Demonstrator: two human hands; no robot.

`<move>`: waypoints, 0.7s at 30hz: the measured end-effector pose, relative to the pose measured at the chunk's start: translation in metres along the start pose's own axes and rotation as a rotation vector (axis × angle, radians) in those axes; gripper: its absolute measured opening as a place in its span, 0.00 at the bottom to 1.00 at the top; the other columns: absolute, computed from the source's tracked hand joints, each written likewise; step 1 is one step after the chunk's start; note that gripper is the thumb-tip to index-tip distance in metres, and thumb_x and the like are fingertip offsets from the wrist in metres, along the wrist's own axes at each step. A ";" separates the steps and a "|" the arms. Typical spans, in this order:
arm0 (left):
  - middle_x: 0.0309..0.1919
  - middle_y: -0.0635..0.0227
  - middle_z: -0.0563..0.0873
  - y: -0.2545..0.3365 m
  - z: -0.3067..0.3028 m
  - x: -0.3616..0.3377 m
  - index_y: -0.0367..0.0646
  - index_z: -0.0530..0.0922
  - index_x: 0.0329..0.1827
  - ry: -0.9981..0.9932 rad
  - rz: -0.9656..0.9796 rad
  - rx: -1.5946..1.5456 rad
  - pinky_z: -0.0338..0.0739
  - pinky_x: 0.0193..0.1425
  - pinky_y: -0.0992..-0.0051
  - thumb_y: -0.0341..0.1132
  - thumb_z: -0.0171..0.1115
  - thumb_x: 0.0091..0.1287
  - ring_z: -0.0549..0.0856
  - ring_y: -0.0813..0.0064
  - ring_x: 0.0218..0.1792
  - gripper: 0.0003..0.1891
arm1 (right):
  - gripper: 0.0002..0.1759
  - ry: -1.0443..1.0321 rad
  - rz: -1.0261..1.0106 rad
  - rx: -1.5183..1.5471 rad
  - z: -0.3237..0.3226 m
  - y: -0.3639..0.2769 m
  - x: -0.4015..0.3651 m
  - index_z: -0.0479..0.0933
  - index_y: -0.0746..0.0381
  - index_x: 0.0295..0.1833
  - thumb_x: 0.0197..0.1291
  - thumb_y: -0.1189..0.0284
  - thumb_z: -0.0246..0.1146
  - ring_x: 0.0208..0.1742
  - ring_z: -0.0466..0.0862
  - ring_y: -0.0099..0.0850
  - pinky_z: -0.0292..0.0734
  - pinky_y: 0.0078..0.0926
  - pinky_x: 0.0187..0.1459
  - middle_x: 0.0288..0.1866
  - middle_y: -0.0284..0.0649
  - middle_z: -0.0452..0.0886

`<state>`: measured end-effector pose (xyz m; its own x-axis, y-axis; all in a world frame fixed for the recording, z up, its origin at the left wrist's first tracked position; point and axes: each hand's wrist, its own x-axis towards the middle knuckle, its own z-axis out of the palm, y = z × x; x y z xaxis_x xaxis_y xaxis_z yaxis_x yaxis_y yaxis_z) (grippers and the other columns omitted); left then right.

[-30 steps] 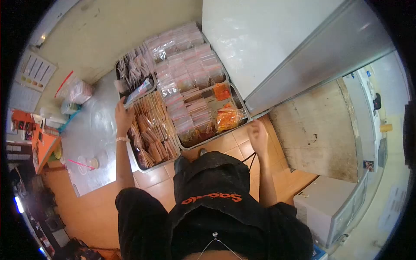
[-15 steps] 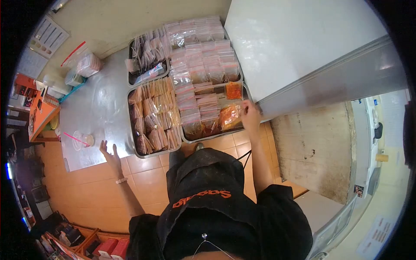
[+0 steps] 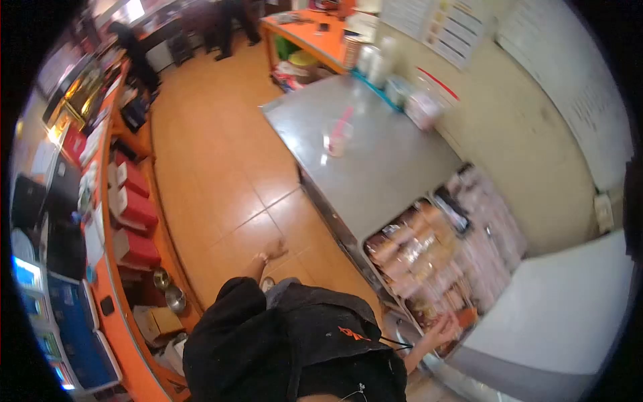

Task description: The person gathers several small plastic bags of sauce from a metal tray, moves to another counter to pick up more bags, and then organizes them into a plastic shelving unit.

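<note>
My right hand (image 3: 439, 333) is at the near end of the packed trays, its fingers bent beside an orange-red packet (image 3: 467, 317); blur hides whether it grips the packet. Rows of clear bags fill the trays (image 3: 367, 249) next to it. My left hand (image 3: 274, 250) hangs over the tiled floor, away from the table, with its fingers apart and nothing in them. A clear cup (image 3: 334, 142) with a pink straw stands on the metal table (image 3: 382, 171).
On the left runs an orange counter (image 3: 124, 288) with red boxes (image 3: 137, 204) beneath. An orange table (image 3: 308, 30) and people in dark clothes (image 3: 127, 50) are at the back. A white surface (image 3: 569, 301) stands at the right.
The view has swung to the left, bringing the counter and people into sight. My left hand has moved away from the table's edge. My right hand remains by the trays.
</note>
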<state>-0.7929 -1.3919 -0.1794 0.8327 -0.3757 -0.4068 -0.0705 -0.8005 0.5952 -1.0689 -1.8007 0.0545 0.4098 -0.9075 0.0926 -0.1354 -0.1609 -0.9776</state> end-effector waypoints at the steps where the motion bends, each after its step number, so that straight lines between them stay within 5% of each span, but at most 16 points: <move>1: 0.23 0.63 0.80 -0.049 0.014 -0.009 0.40 0.77 0.29 -0.344 -0.130 -0.005 0.73 0.29 0.70 0.45 0.56 0.57 0.77 0.74 0.23 0.15 | 0.09 -0.052 -0.042 0.101 0.022 -0.003 0.017 0.69 0.64 0.47 0.61 0.74 0.52 0.34 0.74 0.22 0.72 0.19 0.36 0.39 0.38 0.73; 3: 0.15 0.74 0.76 -0.183 0.092 -0.094 0.41 0.77 0.24 0.149 0.182 -0.361 0.69 0.22 0.78 0.46 0.54 0.60 0.71 0.79 0.16 0.16 | 0.17 -0.168 -0.166 0.317 0.077 -0.066 0.015 0.65 0.64 0.51 0.61 0.65 0.52 0.34 0.75 0.27 0.73 0.25 0.38 0.36 0.39 0.74; 5: 0.26 0.70 0.78 -0.187 0.063 -0.187 0.37 0.77 0.34 -0.131 -0.341 -0.594 0.71 0.28 0.77 0.44 0.54 0.61 0.74 0.79 0.22 0.16 | 0.29 -0.501 -0.390 0.549 0.122 -0.145 0.003 0.60 0.61 0.58 0.58 0.54 0.54 0.39 0.75 0.34 0.70 0.33 0.44 0.37 0.41 0.75; 6: 0.26 0.70 0.78 -0.197 0.057 -0.215 0.37 0.77 0.35 -0.181 -0.494 -0.588 0.71 0.28 0.77 0.44 0.54 0.61 0.74 0.79 0.23 0.16 | 0.34 -0.699 -0.547 0.666 0.144 -0.187 -0.013 0.56 0.59 0.61 0.56 0.49 0.55 0.42 0.74 0.38 0.68 0.39 0.48 0.39 0.43 0.74; 8: 0.28 0.69 0.78 -0.214 0.040 -0.264 0.37 0.76 0.37 -0.181 -0.675 -0.658 0.71 0.30 0.78 0.43 0.55 0.61 0.74 0.78 0.24 0.16 | 0.43 -0.955 -0.514 1.115 0.185 -0.261 -0.071 0.47 0.51 0.66 0.51 0.44 0.56 0.49 0.71 0.44 0.63 0.53 0.50 0.45 0.45 0.71; 9: 0.29 0.69 0.78 -0.221 0.035 -0.281 0.37 0.76 0.39 -0.153 -0.730 -0.701 0.72 0.30 0.78 0.43 0.55 0.61 0.75 0.78 0.25 0.16 | 0.42 -1.266 -0.515 1.283 0.212 -0.299 -0.103 0.43 0.49 0.67 0.53 0.43 0.53 0.46 0.72 0.42 0.65 0.50 0.48 0.42 0.42 0.71; 11: 0.30 0.68 0.78 -0.235 0.026 -0.306 0.36 0.75 0.41 -0.064 -0.792 -0.794 0.72 0.32 0.78 0.43 0.55 0.61 0.75 0.78 0.26 0.17 | 0.34 -1.887 -0.445 1.317 0.265 -0.362 -0.149 0.51 0.50 0.66 0.58 0.51 0.52 0.42 0.72 0.39 0.66 0.43 0.43 0.40 0.40 0.70; 12: 0.31 0.68 0.78 -0.240 0.020 -0.312 0.36 0.75 0.42 -0.009 -0.805 -0.828 0.72 0.32 0.78 0.43 0.55 0.61 0.75 0.78 0.27 0.17 | 0.32 -2.009 -0.438 1.360 0.280 -0.380 -0.167 0.52 0.51 0.65 0.58 0.52 0.51 0.42 0.72 0.39 0.66 0.42 0.44 0.40 0.41 0.70; 17: 0.38 0.66 0.78 -0.254 -0.035 -0.272 0.36 0.68 0.54 0.332 -0.799 -0.893 0.72 0.40 0.78 0.42 0.55 0.61 0.77 0.76 0.34 0.23 | 0.27 -1.999 -0.432 1.688 0.324 -0.420 -0.208 0.56 0.55 0.63 0.61 0.57 0.48 0.46 0.71 0.37 0.68 0.37 0.45 0.42 0.43 0.71; 21: 0.34 0.63 0.80 -0.231 -0.094 -0.254 0.36 0.69 0.53 0.589 -0.624 -0.841 0.74 0.40 0.75 0.43 0.58 0.58 0.79 0.74 0.33 0.24 | 0.23 -1.974 -0.468 1.833 0.357 -0.438 -0.223 0.60 0.59 0.60 0.62 0.61 0.46 0.48 0.71 0.35 0.70 0.33 0.45 0.44 0.45 0.71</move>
<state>-0.9362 -1.0677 -0.1487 0.7345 0.4152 -0.5367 0.6321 -0.1309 0.7638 -0.7786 -1.3890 0.3949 0.1711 0.2369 0.9564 0.0895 0.9629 -0.2545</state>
